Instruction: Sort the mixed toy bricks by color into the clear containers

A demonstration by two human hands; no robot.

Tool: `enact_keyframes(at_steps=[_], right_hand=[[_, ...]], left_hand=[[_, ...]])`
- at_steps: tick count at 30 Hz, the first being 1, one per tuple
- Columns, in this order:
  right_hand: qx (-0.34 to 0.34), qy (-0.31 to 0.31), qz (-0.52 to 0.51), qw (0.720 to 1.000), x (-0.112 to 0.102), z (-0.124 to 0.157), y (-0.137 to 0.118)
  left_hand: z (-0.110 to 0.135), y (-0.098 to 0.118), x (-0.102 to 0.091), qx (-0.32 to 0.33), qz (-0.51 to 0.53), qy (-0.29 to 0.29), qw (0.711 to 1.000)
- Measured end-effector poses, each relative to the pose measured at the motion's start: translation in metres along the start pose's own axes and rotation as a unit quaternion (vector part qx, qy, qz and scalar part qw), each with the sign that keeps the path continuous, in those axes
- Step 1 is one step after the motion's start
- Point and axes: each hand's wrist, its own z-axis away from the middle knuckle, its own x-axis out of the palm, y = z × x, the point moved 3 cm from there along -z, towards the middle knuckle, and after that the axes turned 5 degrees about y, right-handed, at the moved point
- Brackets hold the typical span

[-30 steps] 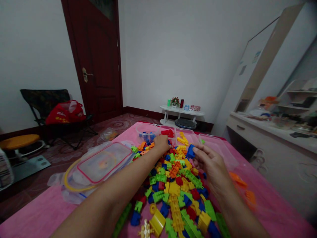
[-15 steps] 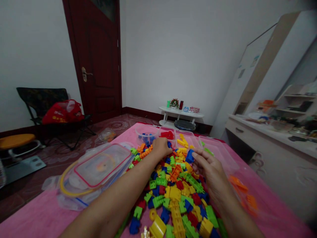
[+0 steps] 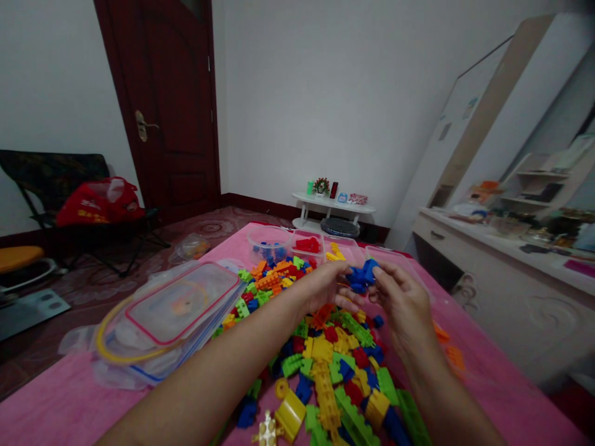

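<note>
Both hands meet above a heap of toy building blocks (image 3: 323,350) in yellow, green, red, blue and orange. Between them are blue building blocks (image 3: 362,275), close together; whether they are joined I cannot tell. My left hand (image 3: 328,288) has its thumb and forefinger closed at the left side of the blue blocks, the other fingers curled loosely below. My right hand (image 3: 402,303) pinches a blue block at the right side. Behind the hands stand a round clear tub (image 3: 269,234) with blue blocks and a clear box (image 3: 307,236) with red ones.
A clear box with yellow blocks (image 3: 335,251) stands behind my left hand. Stacked clear lids (image 3: 181,303) lie left on the pink cloth (image 3: 60,402). Orange blocks (image 3: 454,356) lie right, beyond my right forearm. A drawer cabinet (image 3: 502,266) stands along the right.
My left hand has come right and nearer from the back of the heap, with blue blocks, to meet my right hand. My right hand still holds its blue block. The view has shifted slightly.
</note>
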Motion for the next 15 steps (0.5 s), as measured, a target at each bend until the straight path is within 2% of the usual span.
enact_keyframes(at_steps=[5, 15], right_hand=[[-0.020, 0.008, -0.004, 1.000, -0.0006, -0.0011, 0.0004], [-0.078, -0.019, 0.051, 0.995, -0.0014, -0.0045, -0.0018]], left_hand=[[-0.0050, -0.0016, -0.0061, -0.064, 0.108, 0.012, 0.992], [-0.0070, -0.0055, -0.0103, -0.096, 0.132, -0.030, 0.986]])
